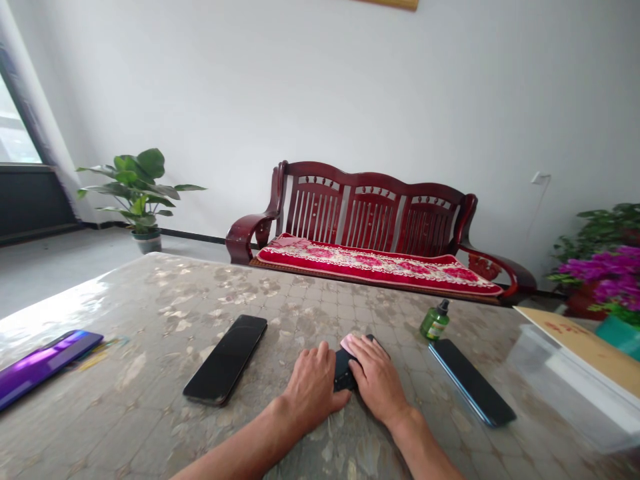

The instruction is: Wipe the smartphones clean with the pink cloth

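Cloth (pixel 347 343), small and pink, peeks from under the right hand (pixel 376 377), atop a half-hidden dark rectangular device (pixel 343 371) on the patterned counter (pixel 145 427). Left hand (pixel 311 380) touches the device's edge; can't tell either grip's closure.

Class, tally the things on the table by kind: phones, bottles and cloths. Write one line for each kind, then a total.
Phones: 4 (purple phone, black phone, held phone, blue-edged phone)
Bottles: 1 (green bottle)
Cloths: 1 (pink cloth)
Total: 6
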`<move>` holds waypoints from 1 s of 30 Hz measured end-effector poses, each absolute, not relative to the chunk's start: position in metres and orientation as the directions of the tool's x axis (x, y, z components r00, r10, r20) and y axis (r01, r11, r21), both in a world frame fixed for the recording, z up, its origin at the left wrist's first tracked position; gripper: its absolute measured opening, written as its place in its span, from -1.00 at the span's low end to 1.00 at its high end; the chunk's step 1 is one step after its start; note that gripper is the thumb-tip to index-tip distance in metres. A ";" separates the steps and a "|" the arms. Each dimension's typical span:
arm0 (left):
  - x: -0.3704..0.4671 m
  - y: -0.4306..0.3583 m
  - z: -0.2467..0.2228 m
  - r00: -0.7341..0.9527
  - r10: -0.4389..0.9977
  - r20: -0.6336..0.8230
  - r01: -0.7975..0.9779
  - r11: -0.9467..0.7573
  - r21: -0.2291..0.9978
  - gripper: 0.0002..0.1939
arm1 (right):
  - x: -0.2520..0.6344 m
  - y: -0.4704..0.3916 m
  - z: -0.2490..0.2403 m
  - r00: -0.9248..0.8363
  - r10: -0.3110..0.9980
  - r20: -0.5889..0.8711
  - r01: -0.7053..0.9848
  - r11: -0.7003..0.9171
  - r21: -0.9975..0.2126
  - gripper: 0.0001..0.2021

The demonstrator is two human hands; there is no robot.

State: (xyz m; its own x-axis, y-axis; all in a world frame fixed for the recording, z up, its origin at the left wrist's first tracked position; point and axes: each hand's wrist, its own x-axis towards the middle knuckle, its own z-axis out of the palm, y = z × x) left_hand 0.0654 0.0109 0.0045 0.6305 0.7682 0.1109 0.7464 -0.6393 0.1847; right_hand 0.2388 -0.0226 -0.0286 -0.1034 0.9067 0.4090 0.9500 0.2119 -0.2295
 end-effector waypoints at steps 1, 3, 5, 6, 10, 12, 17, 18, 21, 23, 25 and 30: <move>0.065 0.011 0.005 0.630 0.769 0.109 0.747 -0.639 0.186 -0.59 | 0.238 -0.023 -0.029 -0.092 0.909 0.407 0.953 0.199 -0.227 -0.58; 0.065 0.012 0.004 0.631 0.768 0.107 0.746 -0.639 0.187 -0.59 | 0.237 -0.022 -0.030 -0.065 0.910 0.410 0.961 0.167 -0.218 -0.58; 0.065 0.012 0.004 0.636 0.764 0.106 0.742 -0.644 0.187 -0.59 | 0.237 -0.022 -0.031 -0.052 0.905 0.422 0.966 0.152 -0.207 -0.58; 0.065 0.013 0.003 0.638 0.762 0.108 0.740 -0.646 0.187 -0.59 | 0.237 -0.022 -0.031 -0.053 0.903 0.427 0.967 0.153 -0.203 -0.58; 0.065 0.014 0.000 0.640 0.760 0.117 0.737 -0.649 0.188 -0.58 | 0.239 -0.022 -0.032 -0.088 0.902 0.422 0.960 0.190 -0.206 -0.57; 0.065 0.015 -0.002 0.643 0.756 0.123 0.733 -0.654 0.187 -0.58 | 0.240 -0.022 -0.032 -0.096 0.897 0.431 0.957 0.202 -0.207 -0.57; 0.064 0.018 -0.003 0.650 0.748 0.132 0.725 -0.663 0.187 -0.54 | 0.239 -0.022 -0.031 -0.102 0.884 0.456 0.957 0.212 -0.197 -0.57; 0.064 0.018 -0.002 0.651 0.748 0.132 0.724 -0.664 0.189 -0.54 | 0.238 -0.022 -0.031 -0.102 0.885 0.454 0.958 0.211 -0.195 -0.57; 0.063 0.018 0.000 0.651 0.749 0.127 0.725 -0.662 0.190 -0.53 | 0.238 -0.022 -0.031 -0.083 0.903 0.422 0.966 0.178 -0.190 -0.57; 0.063 0.017 0.002 0.646 0.754 0.119 0.731 -0.656 0.189 -0.54 | 0.240 -0.021 -0.031 -0.048 0.919 0.392 0.974 0.129 -0.184 -0.58; 0.064 0.017 0.004 0.640 0.760 0.111 0.738 -0.648 0.188 -0.55 | 0.243 -0.018 -0.032 0.016 0.926 0.378 0.983 0.054 -0.176 -0.59; 0.065 0.015 0.006 0.624 0.775 0.101 0.753 -0.631 0.187 -0.57 | 0.241 -0.018 -0.031 0.077 0.926 0.370 0.979 0.001 -0.206 -0.58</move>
State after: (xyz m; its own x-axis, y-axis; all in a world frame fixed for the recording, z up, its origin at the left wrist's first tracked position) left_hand 0.0651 0.0152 0.0063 0.6243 0.7747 0.1005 0.7528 -0.6310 0.1873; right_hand 0.2415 -0.0184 -0.0310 0.0768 0.9258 0.3701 0.9785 0.0012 -0.2061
